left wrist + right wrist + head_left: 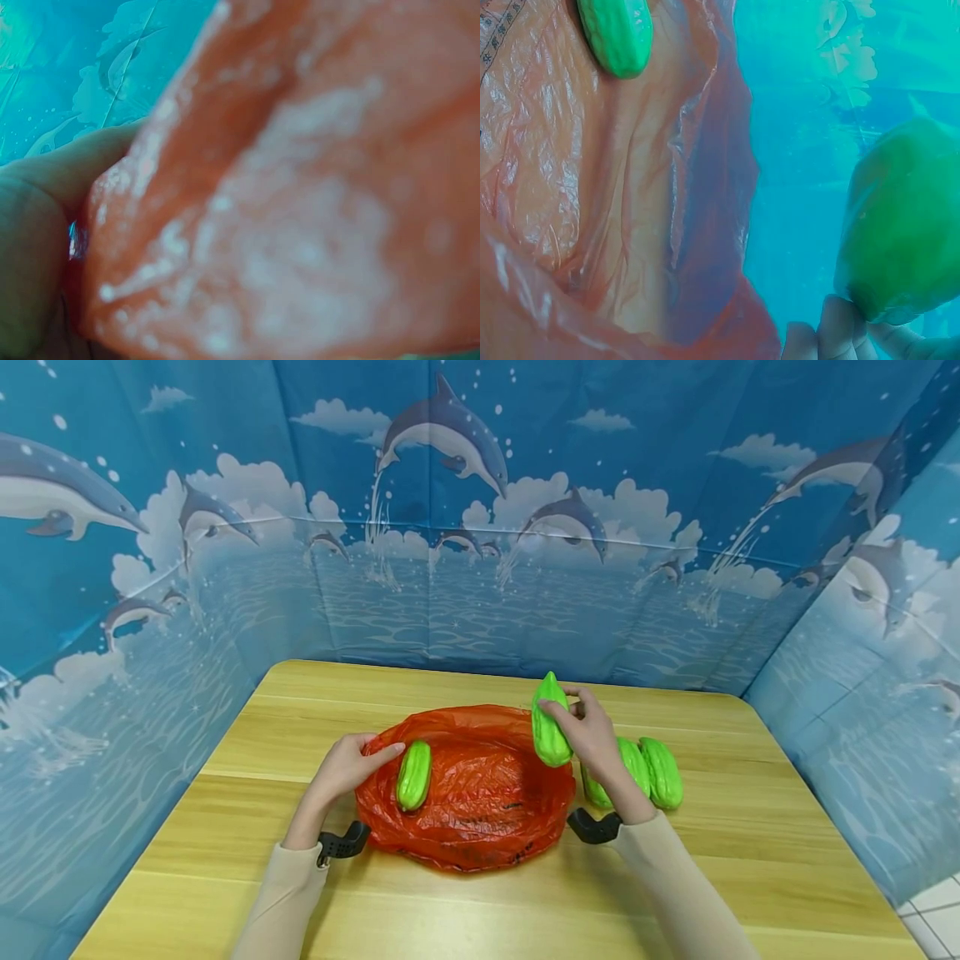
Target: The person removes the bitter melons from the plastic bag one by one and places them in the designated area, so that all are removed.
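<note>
A red plastic bag [465, 852] lies spread on the wooden table with its mouth wide open toward me. My left hand [347, 768] grips the bag's left rim, thumb over the inside and the other fingers behind the film. Inside, near that thumb, lies a green ridged gourd [414, 781]. My right hand [592, 735] holds another green gourd [551, 727], pointed tip up, over the bag's right rim. In the right wrist view the held gourd [907, 225] is beside the bag's edge [712, 180]. Red film fills most of the left wrist view.
Several more green gourds [662, 772] sit side by side on the table right of the bag, partly hidden by my right forearm. Bare wooden tabletop [750, 860] extends around them. A blue curtain [465, 602] printed with dolphins hangs behind the table and along its sides.
</note>
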Tool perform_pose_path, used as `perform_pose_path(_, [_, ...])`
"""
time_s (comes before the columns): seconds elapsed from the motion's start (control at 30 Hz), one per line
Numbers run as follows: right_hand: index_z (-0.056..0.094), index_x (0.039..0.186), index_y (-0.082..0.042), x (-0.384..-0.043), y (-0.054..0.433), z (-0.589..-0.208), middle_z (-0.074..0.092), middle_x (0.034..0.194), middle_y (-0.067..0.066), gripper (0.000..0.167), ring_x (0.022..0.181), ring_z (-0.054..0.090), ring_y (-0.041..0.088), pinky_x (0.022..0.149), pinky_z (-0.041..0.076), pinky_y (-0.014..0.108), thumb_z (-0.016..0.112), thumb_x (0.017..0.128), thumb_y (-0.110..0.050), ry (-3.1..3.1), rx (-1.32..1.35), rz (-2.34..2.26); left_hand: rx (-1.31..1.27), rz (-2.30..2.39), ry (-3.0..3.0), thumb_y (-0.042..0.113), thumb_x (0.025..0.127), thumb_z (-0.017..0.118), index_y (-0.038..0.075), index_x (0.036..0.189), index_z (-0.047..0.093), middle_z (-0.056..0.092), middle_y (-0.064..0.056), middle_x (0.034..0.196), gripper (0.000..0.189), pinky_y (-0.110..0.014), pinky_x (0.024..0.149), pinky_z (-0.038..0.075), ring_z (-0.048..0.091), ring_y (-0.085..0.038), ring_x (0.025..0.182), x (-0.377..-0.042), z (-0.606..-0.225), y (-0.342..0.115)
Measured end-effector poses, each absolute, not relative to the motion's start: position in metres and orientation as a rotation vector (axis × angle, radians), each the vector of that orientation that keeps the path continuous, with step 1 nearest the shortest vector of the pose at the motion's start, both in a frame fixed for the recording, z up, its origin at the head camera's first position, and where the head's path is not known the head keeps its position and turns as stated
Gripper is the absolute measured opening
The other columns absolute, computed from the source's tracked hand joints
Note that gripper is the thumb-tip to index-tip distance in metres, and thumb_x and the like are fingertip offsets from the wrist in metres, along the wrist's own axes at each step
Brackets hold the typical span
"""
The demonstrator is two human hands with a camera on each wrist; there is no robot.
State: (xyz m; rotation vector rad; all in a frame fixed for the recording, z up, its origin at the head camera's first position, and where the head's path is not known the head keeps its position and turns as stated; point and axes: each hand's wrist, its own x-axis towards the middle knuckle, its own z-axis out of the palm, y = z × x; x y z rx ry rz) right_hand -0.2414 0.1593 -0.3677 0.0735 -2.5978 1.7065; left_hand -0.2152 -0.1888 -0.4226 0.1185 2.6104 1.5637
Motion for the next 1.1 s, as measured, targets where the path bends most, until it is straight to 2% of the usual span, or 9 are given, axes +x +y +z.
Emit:
perform_pose_path(0.4, [0.045, 0.135, -0.015, -0.244, 0.173, -0.368, 0.055, 0.089, 0.011, 0.062, 0.064, 0.053, 0.021, 0.055, 0.045, 0.032, 0.060, 0.088, -0.053, -2.575, 0.036, 1.713, 0.124, 1.560, 2.616, 0.046, 0.086, 0.066, 0.004, 0.074, 0.056, 0.053, -0.004, 0.057, 0.046, -0.031, 0.051, 0.049, 0.059, -0.021, 0.051, -0.216, -0.423, -0.189])
perform_pose_path(0.77, [0.045, 0.137, -0.014, -0.245, 0.187, -0.368, 0.053, 0.091, 0.011, 0.068, 0.067, 0.051, 0.022, 0.057, 0.044, 0.034, 0.060, 0.086, -0.057, -2.593, -0.002, 1.664, 0.110, 1.568, 2.604, 0.046, 0.086, 0.067, 0.003, 0.076, 0.058, 0.054, -0.005, 0.058, 0.045, -0.031, 0.052, 0.050, 0.059, -0.022, 0.052, -0.215, -0.423, -0.189])
perform_pose_path(1.1, [0.043, 0.140, -0.011, -0.248, 0.201, -0.369, 0.054, 0.095, 0.012, 0.070, 0.075, 0.052, 0.022, 0.062, 0.045, 0.033, 0.060, 0.088, -0.054, -2.569, -0.033, 1.637, 0.111, 1.561, 2.614, 0.047, 0.086, 0.066, 0.003, 0.075, 0.057, 0.054, -0.004, 0.057, 0.046, -0.031, 0.051, 0.049, 0.059, -0.021, 0.051, -0.216, -0.423, -0.189])
